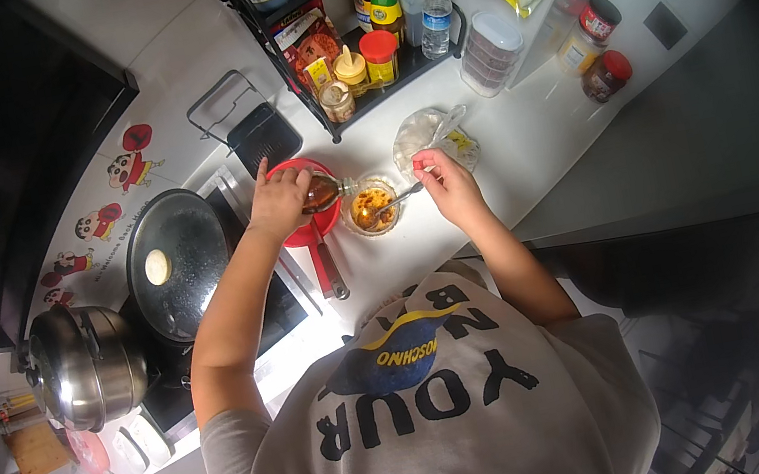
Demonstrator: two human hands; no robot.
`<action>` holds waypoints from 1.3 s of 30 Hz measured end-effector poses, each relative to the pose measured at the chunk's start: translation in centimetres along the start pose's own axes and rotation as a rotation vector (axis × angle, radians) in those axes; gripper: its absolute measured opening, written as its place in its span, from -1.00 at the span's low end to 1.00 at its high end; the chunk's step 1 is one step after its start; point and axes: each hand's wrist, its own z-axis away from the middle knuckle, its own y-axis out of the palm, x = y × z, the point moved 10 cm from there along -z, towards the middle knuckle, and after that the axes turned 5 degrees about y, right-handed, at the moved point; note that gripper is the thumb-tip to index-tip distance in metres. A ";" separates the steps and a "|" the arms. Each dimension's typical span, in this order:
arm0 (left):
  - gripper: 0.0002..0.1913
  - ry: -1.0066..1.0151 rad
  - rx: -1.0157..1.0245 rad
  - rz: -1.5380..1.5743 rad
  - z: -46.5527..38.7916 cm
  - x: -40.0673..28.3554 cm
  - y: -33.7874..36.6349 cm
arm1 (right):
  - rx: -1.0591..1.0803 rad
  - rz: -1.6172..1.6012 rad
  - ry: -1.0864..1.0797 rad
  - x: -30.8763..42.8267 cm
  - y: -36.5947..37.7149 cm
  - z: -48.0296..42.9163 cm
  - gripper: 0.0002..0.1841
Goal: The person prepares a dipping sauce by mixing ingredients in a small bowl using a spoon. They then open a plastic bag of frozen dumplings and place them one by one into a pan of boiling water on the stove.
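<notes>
My left hand grips a glass bottle of reddish-brown liquid, tilted so its mouth is over the left rim of a small glass bowl. Whether liquid is flowing out cannot be told. In the bowl lies an orange, oily sauce with a metal spoon, its handle leaning out to the right. My right hand pinches a small red cap just right of the spoon's handle. Beneath the bottle and left hand is a red pan, its handle towards me. A knotted clear plastic bag lies behind my right hand.
On the left, a dark wok holding a pale round piece and a steel steamer pot stand on the hob. A black rack of bottles and jars stands at the back. Right of it is a lidded clear container.
</notes>
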 end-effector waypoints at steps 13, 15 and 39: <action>-0.19 0.005 0.022 -0.030 -0.5 -0.2 -0.1 | 0.005 0.009 0.013 0.4 -0.1 0.1 -0.79; -0.20 0.008 0.022 -0.042 -0.6 -0.2 0.1 | 0.002 0.005 0.012 0.2 -0.1 0.1 -0.79; -0.20 -0.023 -0.074 0.085 -0.3 0.2 0.2 | 0.058 -0.065 0.072 -0.7 1.2 -0.5 -0.75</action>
